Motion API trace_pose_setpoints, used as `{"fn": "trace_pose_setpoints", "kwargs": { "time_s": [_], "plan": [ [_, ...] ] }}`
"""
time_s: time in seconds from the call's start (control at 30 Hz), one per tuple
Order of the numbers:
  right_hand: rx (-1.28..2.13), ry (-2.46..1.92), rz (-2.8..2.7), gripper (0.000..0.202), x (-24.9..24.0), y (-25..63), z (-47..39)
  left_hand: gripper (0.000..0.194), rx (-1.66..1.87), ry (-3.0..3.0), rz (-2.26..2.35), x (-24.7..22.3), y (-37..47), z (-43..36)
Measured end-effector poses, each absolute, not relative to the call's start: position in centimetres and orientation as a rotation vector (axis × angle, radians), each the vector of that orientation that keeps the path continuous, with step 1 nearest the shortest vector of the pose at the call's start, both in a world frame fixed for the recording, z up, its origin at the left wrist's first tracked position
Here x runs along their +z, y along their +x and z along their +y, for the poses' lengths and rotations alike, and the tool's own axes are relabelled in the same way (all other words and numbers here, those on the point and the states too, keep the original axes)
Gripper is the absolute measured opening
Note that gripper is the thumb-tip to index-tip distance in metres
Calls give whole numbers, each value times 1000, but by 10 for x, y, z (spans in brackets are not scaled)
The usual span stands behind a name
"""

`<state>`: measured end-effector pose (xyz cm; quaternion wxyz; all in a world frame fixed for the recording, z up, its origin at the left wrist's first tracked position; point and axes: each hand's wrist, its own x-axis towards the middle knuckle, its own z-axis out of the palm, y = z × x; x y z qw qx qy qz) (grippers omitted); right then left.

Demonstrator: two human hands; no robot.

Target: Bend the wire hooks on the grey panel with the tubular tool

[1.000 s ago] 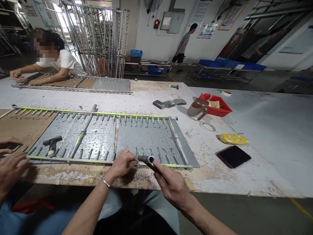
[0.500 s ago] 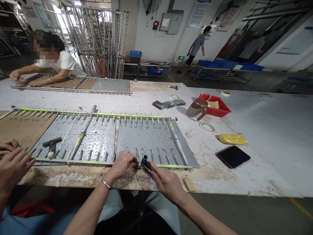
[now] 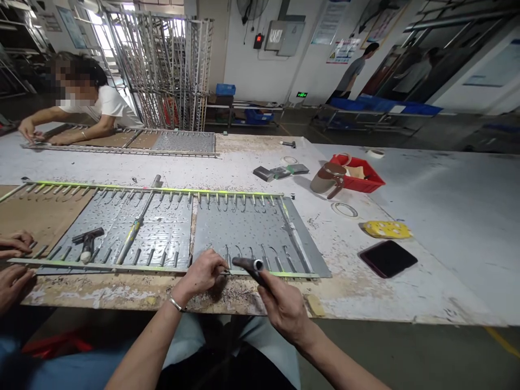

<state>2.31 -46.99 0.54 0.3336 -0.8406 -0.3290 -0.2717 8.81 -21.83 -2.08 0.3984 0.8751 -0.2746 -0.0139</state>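
Hammer (image 3: 257, 269): dark, T-shaped, open tube end, gripped in right fingers (image 3: 280, 295) above frame's near rail (image 3: 280, 275). Left fingers (image 3: 219, 264) pinched at rail; can't tell on what.

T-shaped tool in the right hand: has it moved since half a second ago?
Yes: the T-shaped tool in the right hand has swung its open end right, toward the slanted crossbar.
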Motion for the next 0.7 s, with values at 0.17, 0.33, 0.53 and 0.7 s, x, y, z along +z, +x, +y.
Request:
{"fn": "trace_pose_setpoints", "kwargs": {
  "time_s": [0.17,0.33,0.53,0.7],
  "plan": [
    [-542,-2287,-881,47,2,23,-469,24,-58,2223,-682,-20,89,-219],
    [-684,-2178,-845,44,3,24,-465,25,-79,2230,-646,-18,89,-220],
    [-644,-2164,-822,47,5,25,-462,26,-68,2232,-654,-22,91,-219],
    [-577,-2275,-868,42,5,23,-463,24,-79,2233,-671,-24,91,-219]
  ]
}}
